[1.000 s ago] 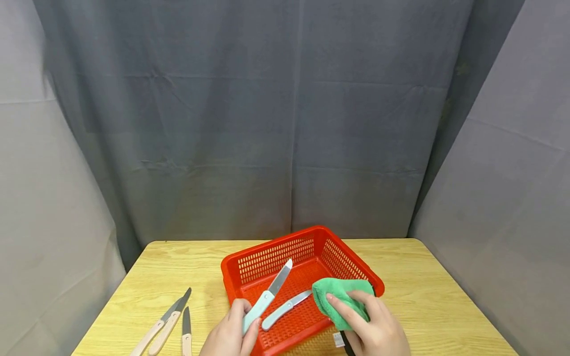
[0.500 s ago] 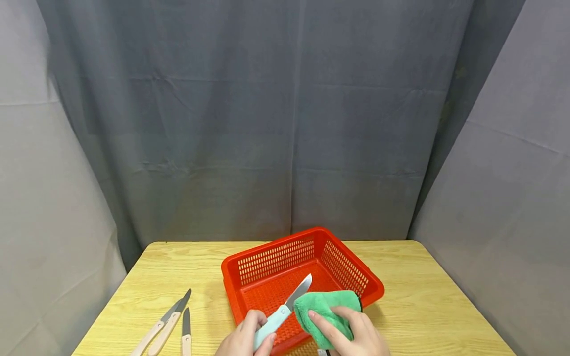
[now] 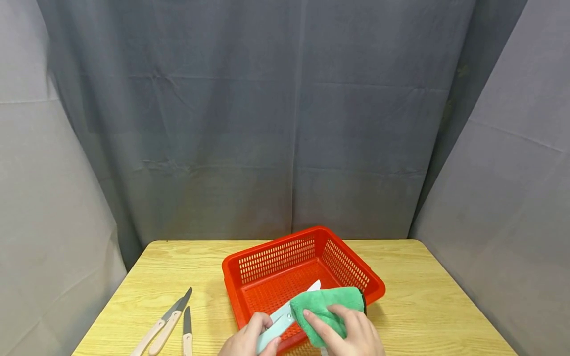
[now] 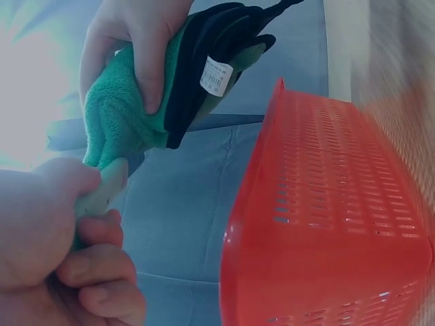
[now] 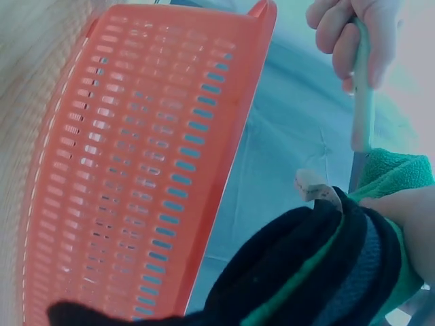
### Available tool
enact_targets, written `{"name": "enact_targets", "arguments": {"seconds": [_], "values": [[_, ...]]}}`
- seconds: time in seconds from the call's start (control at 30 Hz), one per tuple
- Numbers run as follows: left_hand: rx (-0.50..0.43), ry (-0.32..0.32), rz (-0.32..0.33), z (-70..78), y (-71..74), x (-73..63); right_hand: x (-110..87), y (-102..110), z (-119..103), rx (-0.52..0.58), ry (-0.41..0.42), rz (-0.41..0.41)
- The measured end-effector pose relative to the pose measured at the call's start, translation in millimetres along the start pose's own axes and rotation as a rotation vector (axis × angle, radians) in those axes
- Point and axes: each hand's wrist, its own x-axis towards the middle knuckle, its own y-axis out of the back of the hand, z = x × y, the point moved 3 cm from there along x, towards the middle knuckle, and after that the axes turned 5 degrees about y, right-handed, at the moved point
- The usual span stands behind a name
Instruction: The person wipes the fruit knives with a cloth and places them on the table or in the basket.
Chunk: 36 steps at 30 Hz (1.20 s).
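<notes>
You are, I judge, in the wiping step. Your L hand point(image 3: 247, 342) grips the pale blue-handled knife point(image 3: 274, 334), fingers curled round the handle w/ the thumb along it. The knife is held over the near part of the red plastic basket point(image 3: 270, 244); the blade goes into the green cloth point(image 3: 327, 306), and in the head view only its tip shows past the cloth's far edge. Your R hand point(image 3: 351, 336) pinches this folded cloth, w/ fingers on the top side and the thumb on the other; a white label point(image 4: 215, 75) hangs at its dark border. If the cloth covers both faces of the blade, I can't tell, b/c the folds hide it.

Inside the basket, just behind the held handle, a second pale blue handle point(image 3: 280, 310) is partly visible. To your left on the wooden surface point(image 3: 418, 287) are 3 knives w/ beige handles point(image 3: 187, 342), well apart from both hands: two overlap at the blades, the third is just beside.

Next move, in my opinion, calls for a steady L grip and a slow R pull along the blade toward the tip, fingers kept off the edge, i.e. cloth always between.
</notes>
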Motion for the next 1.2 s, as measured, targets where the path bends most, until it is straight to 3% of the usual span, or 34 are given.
{"name": "enact_targets", "arguments": {"seconds": [0.27, 0.5, 0.63, 0.77, 1.0, 1.2], "values": [[0.001, 0.008, -0.047, 0.0, 0.3, 1.3, -2.0, -11.6, 17.3, 0.041, 0.043, 0.196], [0.03, -0.007, 0.002, -2.4, 0.4, 1.7, -5.5, -15.7, 33.8, 0.011, -0.002, 0.205], [-0.013, 0.03, 0.011, -6.8, 2.7, 4.5, -7.3, -14.4, 38.6, 0.004, -0.04, 0.222], [-0.023, 0.064, 0.02, -10.2, 4.8, 6.2, -7.1, -13.5, 37.5, 0.019, -0.01, 0.25], [-0.002, 0.054, 0.016, -10.7, 0.9, 4.1, -5.1, -13.1, 22.4, 0.097, 0.03, 0.152], [0.041, 0.032, 0.033, -10.0, -2.9, 3.1, -5.0, -15.5, 6.9, 0.039, 0.044, 0.038]]}}
